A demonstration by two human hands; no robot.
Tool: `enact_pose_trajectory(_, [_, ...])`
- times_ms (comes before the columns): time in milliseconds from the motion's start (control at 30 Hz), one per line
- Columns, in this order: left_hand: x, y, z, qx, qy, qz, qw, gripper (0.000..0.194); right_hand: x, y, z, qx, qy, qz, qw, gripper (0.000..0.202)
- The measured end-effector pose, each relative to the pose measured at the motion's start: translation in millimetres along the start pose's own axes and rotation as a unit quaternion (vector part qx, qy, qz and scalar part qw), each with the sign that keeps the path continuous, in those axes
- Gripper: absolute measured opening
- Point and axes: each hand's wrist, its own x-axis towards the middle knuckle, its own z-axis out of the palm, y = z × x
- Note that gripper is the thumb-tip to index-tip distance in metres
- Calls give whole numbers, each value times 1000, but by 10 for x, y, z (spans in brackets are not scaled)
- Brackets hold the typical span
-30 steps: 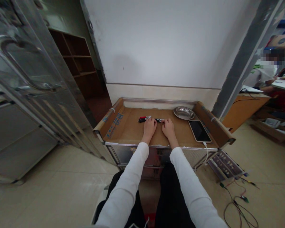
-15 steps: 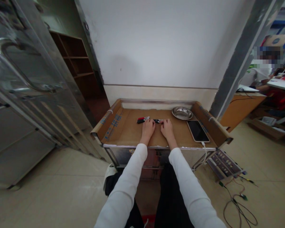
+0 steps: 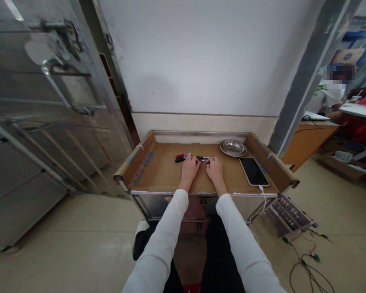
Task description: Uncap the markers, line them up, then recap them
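Several pens (image 3: pixel 180 158), black and red, lie side by side across the cardboard-lined tray (image 3: pixel 164 179). My left hand (image 3: pixel 189 170) rests over their middle, its fingers bent down onto them and hiding part of the pens. My right hand (image 3: pixel 214 169) is at the right ends of the pens, with its fingertips curled against them. Whether either hand grips a pen or only touches it is too small to tell. Behind and right of my right hand stands a round metal dish (image 3: pixel 233 148). A phone (image 3: pixel 254 171) with a white cable lies at the tray's right side.
Raised cardboard sides (image 3: pixel 273 159) bound the tray, with a wall (image 3: pixel 207 61) behind it. A metal door (image 3: pixel 21 89) is at the left. Cables (image 3: pixel 308 264) lie on the floor at the right; a person (image 3: pixel 334 95) sits farther back.
The view has shifted slightly, and the metal door at the left now covers more of the doorway. Both hands remain at the pens with little visible change.
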Motion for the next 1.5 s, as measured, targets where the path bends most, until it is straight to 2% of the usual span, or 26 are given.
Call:
enact_pose_trajectory(167, [-1,-18,-11,-16,-9,18,1000,8,3,-12,22,12,16,-2,1000,23])
enact_pose_trajectory(400, [-2,-17,-5,-5,-8,8,1000,15,22,19,2,44,17,-28,998,25])
enact_pose_trajectory(567, [0,2,-11,5,-19,21,1000,17,13,47,-21,57,-8,-54,997,26])
enact_pose_trajectory(867, [5,5,-6,9,-16,20,1000,16,-43,-30,-63,-18,-6,10,1000,17])
enact_pose_trajectory(1333, [11,17,-5,3,-8,19,1000,16,-18,-5,-56,4,20,3,1000,21])
enact_pose_trajectory(1500, [12,40,-15,1,-4,15,1000,14,-37,-10,-58,-9,5,5,1000,24])
